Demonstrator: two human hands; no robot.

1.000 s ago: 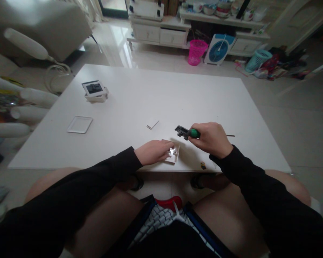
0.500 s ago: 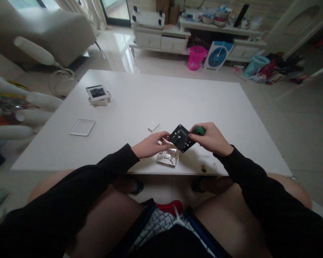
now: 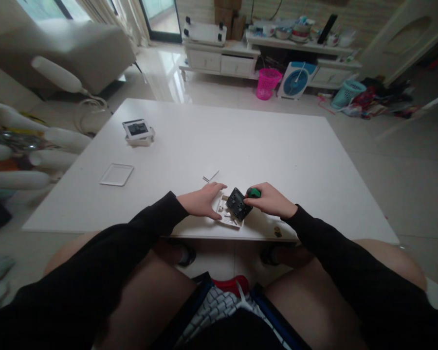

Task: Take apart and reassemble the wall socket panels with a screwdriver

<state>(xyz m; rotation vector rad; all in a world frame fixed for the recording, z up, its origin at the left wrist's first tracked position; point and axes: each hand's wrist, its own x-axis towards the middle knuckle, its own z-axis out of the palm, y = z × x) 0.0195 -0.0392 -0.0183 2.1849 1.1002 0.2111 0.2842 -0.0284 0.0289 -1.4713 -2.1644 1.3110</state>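
Note:
My right hand [image 3: 272,199] is closed round a green and black screwdriver handle [image 3: 254,193] and also grips the edge of a black square switch plate [image 3: 237,204]. The plate is tilted above a white box base [image 3: 229,222] near the table's front edge. At the base's left side is my left hand [image 3: 204,200], thumb and fingers spread apart; it seems to touch the rim. Small pieces lie inside the base, too small to name. Beyond the left hand some thin sticks or screws [image 3: 210,176] rest on the table.
On the white table [image 3: 277,141] a white frame [image 3: 117,174] lies at left, and a white box with a dark-centred plate [image 3: 137,130] stands farther back. A small brownish piece [image 3: 278,232] is near the front edge. Beyond the table are a pink basket [image 3: 268,83] and a blue fan [image 3: 297,80].
My right hand has brought the black plate down and left over the white base. My left hand has left the plate and opened beside the base. The view has shifted slightly.

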